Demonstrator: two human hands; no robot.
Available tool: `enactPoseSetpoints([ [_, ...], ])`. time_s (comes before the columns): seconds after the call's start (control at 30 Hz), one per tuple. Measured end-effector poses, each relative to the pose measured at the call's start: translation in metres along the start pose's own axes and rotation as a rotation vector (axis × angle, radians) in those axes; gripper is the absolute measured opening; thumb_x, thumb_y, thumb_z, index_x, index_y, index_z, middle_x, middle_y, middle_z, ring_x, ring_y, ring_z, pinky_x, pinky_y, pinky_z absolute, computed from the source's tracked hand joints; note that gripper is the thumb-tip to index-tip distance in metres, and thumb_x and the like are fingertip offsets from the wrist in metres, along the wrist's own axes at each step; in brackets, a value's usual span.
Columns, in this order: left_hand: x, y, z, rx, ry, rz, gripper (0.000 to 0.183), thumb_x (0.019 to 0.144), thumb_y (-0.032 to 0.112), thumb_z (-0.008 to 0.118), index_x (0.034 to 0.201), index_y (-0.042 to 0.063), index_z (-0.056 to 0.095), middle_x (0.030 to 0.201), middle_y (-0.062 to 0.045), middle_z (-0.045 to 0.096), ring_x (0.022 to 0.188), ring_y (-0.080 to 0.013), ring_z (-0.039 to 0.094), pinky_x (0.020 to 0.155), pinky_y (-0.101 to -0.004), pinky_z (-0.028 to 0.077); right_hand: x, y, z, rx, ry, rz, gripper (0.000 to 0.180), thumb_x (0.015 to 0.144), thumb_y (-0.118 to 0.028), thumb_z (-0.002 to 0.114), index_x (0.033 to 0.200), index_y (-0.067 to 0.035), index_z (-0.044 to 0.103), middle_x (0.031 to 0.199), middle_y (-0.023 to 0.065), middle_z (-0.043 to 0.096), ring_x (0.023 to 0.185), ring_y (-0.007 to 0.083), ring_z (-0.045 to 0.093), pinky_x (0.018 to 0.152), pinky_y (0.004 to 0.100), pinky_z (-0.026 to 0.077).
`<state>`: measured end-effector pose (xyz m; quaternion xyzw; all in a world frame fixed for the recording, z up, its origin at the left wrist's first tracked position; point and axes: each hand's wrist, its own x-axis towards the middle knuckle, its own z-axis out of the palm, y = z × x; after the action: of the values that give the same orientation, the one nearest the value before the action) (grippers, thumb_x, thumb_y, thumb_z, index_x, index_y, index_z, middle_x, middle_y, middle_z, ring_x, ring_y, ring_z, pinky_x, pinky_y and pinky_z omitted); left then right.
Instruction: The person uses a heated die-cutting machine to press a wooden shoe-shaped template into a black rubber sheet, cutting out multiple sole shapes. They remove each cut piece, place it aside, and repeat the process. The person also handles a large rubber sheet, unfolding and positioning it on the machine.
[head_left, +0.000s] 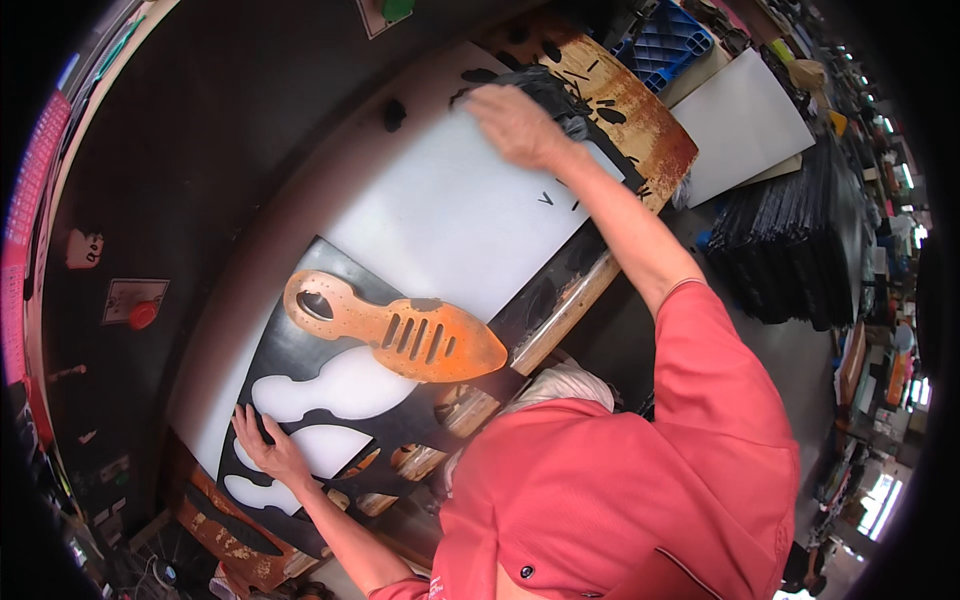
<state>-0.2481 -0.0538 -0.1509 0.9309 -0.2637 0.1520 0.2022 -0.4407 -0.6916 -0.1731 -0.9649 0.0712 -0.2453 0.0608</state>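
Observation:
My left hand (268, 448) lies with its fingers spread on a black sheet (281, 360) that has several shoe-pattern cutouts through it. White surface shows through these holes. On the same sheet, right of the cutouts, rests an orange shoe-shaped cutting die (435, 339) with slots and an oval opening at its narrow end. My right hand (514, 124) reaches to the far end of the white cutting board (450, 217), beside a heap of black scraps (540, 86). It is blurred, and whether its fingers hold a scrap cannot be made out.
A dark machine body (187, 150) with a red push button (142, 315) rises along the left. Black offcuts lie on a worn wooden board (645, 124). Beyond are a blue plastic crate (664, 45), a pale panel (739, 127) and a stack of black sheets (787, 240).

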Motion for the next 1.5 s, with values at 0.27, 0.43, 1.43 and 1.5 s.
enactPoseSetpoints([
  [0.27,0.001,0.003,0.0,-0.038,0.009,-0.025,0.036,0.103,0.008,0.065,0.138,0.002,0.068,0.152,-0.017,0.062,0.148,-0.0391,0.049,0.122,-0.0496,0.039,0.056,-0.074,0.035,0.13,0.348,-0.005,0.02,0.095,-0.017,0.059,0.097,-0.002,0.073,0.102,0.0206,0.073,0.101,0.0404,0.068,0.092,0.0551,0.051],
  [0.43,0.003,0.007,-0.002,-0.043,0.007,-0.001,0.035,0.104,0.009,0.065,0.139,0.002,0.068,0.152,-0.017,0.061,0.147,-0.039,0.049,0.122,-0.0491,0.038,0.087,-0.088,0.057,0.148,-0.469,0.168,0.033,0.099,-0.027,0.053,0.09,-0.003,0.074,0.098,0.0249,0.072,0.104,0.0416,0.066,0.093,0.0521,0.052],
  [1.43,0.003,0.004,0.003,0.066,0.008,-0.003,0.05,0.103,0.02,0.068,0.147,-0.001,0.059,0.158,-0.024,0.052,0.151,-0.0462,0.042,0.124,-0.0526,0.032,-0.052,-0.286,-0.039,0.466,-0.234,-0.014,0.098,0.067,-0.033,0.088,0.152,-0.001,0.05,0.156,0.0336,0.041,0.127,0.0522,0.052,0.112,0.0571,0.045],
  [1.5,0.003,0.002,0.003,0.06,-0.002,-0.006,0.051,0.103,0.02,0.068,0.148,-0.001,0.058,0.159,-0.023,0.052,0.151,-0.0462,0.042,0.124,-0.0529,0.032,-0.044,-0.278,-0.045,0.49,-0.264,-0.029,0.093,0.065,-0.028,0.085,0.149,-0.003,0.055,0.15,0.0327,0.045,0.12,0.0497,0.055,0.108,0.0554,0.048],
])
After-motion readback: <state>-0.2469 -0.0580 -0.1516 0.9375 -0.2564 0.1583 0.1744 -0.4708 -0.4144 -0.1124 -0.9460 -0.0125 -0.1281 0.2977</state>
